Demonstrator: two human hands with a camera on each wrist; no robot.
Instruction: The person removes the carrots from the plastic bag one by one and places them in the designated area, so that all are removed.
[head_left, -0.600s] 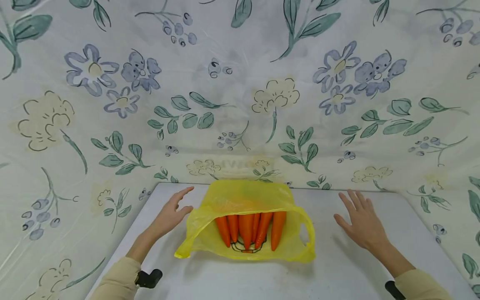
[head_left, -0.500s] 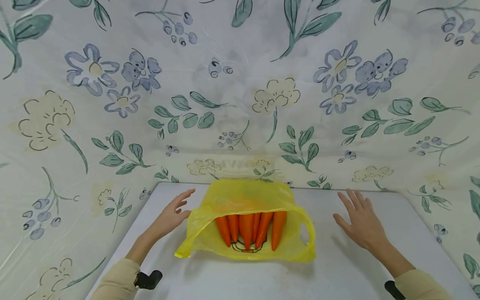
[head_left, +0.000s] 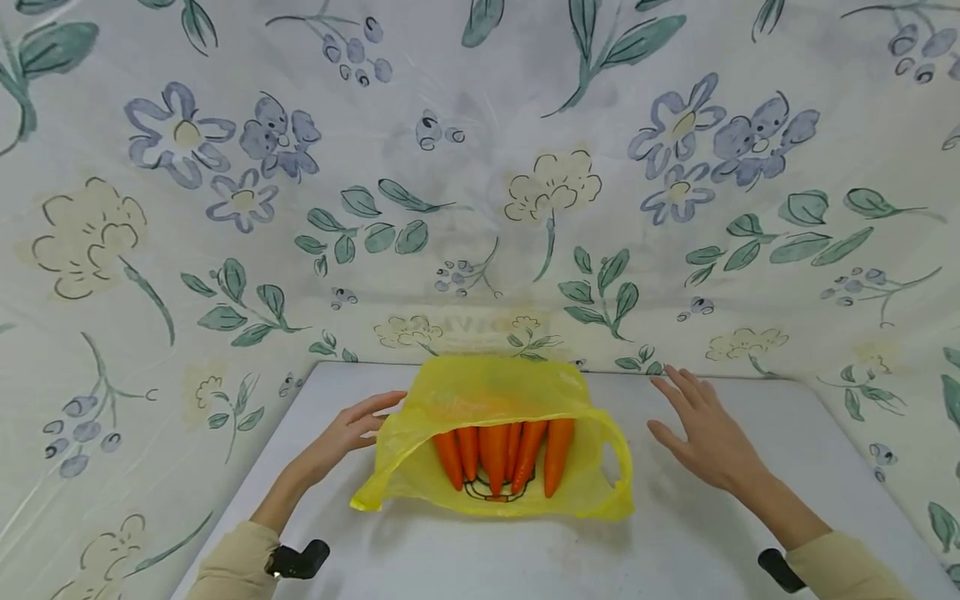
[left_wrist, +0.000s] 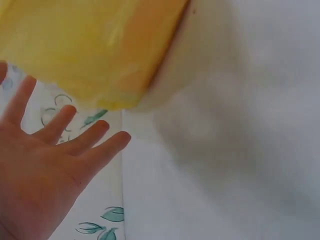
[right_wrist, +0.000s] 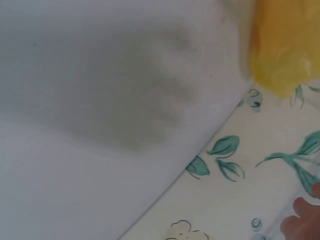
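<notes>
Before a floral backdrop (head_left: 480, 208), a person's left hand (head_left: 339, 437) at nine o'clock and right hand (head_left: 711, 440) at three, fingers spread and empty, edge nearer the yellow bag (head_left: 495, 385) of carrots (head_left: 493, 458) between them on a white table (head_left: 480, 562), seemingly bringing it within easier reach.

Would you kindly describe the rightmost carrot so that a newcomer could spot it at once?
On the white table is a yellow plastic bag, its mouth facing the camera. Inside, orange carrots point their tips toward that mouth. In the head view, the rightmost carrot lies nearest the right-hand handle loop, and a gap parts its tip from its neighbour's.
</notes>
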